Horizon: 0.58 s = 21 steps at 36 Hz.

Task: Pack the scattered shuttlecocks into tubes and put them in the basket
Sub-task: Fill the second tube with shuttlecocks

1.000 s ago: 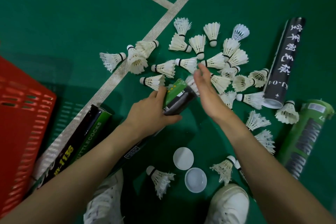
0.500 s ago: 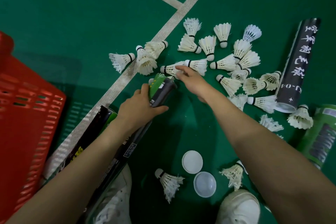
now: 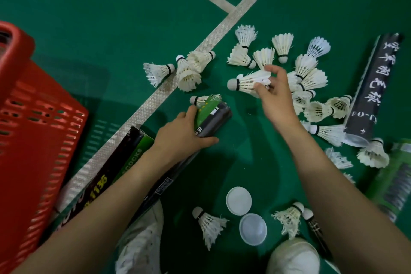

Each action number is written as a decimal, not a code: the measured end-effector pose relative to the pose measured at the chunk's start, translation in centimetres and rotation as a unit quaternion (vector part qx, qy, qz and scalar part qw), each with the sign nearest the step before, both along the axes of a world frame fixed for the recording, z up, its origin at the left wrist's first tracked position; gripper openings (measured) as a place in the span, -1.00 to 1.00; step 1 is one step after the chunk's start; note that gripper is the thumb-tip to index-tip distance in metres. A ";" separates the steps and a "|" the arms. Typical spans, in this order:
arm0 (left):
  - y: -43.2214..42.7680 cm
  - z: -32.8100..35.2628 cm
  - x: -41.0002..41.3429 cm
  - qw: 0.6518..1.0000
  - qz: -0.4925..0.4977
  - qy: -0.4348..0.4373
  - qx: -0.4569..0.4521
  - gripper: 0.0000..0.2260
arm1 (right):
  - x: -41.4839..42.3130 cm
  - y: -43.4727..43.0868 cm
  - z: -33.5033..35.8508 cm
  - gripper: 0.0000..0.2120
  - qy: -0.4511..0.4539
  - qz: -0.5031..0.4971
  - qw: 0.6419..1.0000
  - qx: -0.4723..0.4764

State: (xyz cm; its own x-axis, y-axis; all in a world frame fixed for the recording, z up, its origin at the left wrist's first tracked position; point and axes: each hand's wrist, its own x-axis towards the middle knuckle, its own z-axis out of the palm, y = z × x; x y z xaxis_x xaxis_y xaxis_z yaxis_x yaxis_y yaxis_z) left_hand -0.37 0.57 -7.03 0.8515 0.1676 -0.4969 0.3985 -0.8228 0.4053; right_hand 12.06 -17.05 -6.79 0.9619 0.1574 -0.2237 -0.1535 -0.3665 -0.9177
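My left hand grips a black-and-green tube near its open upper end, holding it slanted above the green floor. My right hand pinches the feather skirt of a white shuttlecock, cork pointing left, lifted just right of the tube's mouth. Several more white shuttlecocks lie scattered ahead and to the right, and one lies just behind the tube's mouth. The red basket stands at the left.
A black tube lies at the right, a green one at the right edge, and a black-green one by the basket. Two white caps and two shuttlecocks lie near my white shoes. White court lines cross the floor.
My right hand has closed on a shuttlecock from the pile and lifted it, drawing back to the right. My left hand keeps hold of the tube. The view has shifted left.
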 end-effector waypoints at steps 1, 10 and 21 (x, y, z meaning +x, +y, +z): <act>-0.2 0.1 0.0 1.000 -0.003 -0.005 0.000 -0.22 | -0.4 -0.1 0.3 -0.65 0.012 0.021 1.000 0.002; -1.0 0.9 -0.2 0.999 -0.010 -0.031 0.007 -0.18 | -1.9 -1.2 0.2 -0.69 0.004 0.096 0.995 -0.040; -1.6 1.1 -0.3 0.998 -0.027 -0.054 -0.013 -0.27 | -3.6 -0.9 2.1 -0.55 0.072 0.201 0.977 -0.022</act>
